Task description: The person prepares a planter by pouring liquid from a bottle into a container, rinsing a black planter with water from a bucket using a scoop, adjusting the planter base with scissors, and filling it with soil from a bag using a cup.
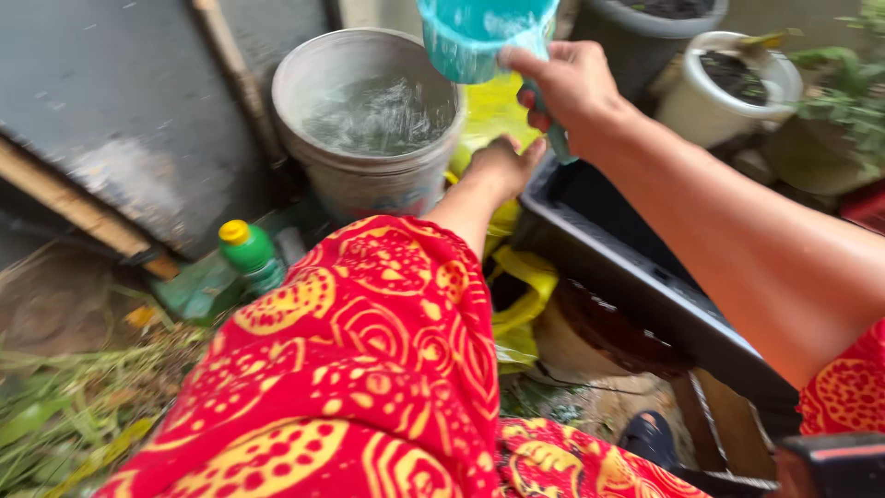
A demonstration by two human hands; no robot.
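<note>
My right hand [570, 85] grips the handle of a teal plastic scoop [479, 35], held up beside a grey bucket [369, 175] with rippling water in it. My left hand [502, 166], in a red and yellow patterned sleeve, reaches forward and rests on a yellow plastic bag [493, 111] between the bucket and a dark rectangular planter box [636, 277]. Whether its fingers grip the bag is hidden.
Two pots with soil [728, 83] and a green plant [843, 101] stand at the upper right. A green bottle with a yellow cap [247, 251] lies left of my sleeve. A grey board [120, 111] leans at the left, with cut grass [64, 406] below.
</note>
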